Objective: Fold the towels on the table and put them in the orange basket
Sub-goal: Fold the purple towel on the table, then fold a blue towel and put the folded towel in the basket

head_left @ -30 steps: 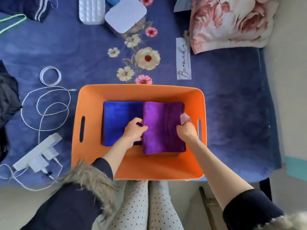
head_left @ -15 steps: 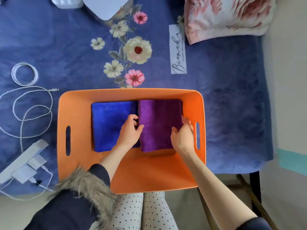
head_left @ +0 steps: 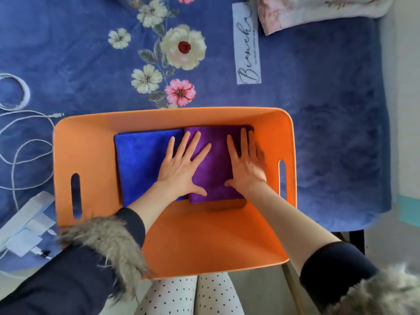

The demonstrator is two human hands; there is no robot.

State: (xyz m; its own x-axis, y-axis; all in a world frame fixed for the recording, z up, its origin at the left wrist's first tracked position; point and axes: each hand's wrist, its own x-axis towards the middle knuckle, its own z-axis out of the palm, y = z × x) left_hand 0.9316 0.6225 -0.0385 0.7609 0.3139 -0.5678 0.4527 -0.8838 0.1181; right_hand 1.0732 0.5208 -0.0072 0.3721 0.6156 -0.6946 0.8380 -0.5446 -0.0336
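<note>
The orange basket stands on the blue floral blanket, its near side over the table edge. Inside it lie two folded towels side by side: a blue towel on the left and a purple towel on the right. My left hand lies flat with fingers spread, across the seam where the two towels meet. My right hand presses flat on the right part of the purple towel, next to the basket's right wall.
A white cable loops on the blanket left of the basket, with a white power strip nearer me. A floral pillow lies at the far right. The table's right edge borders a pale floor.
Both hands let go of the purple towel's edges and now lie flat with straight fingers on the towels. The camera has tilted closer over the basket.
</note>
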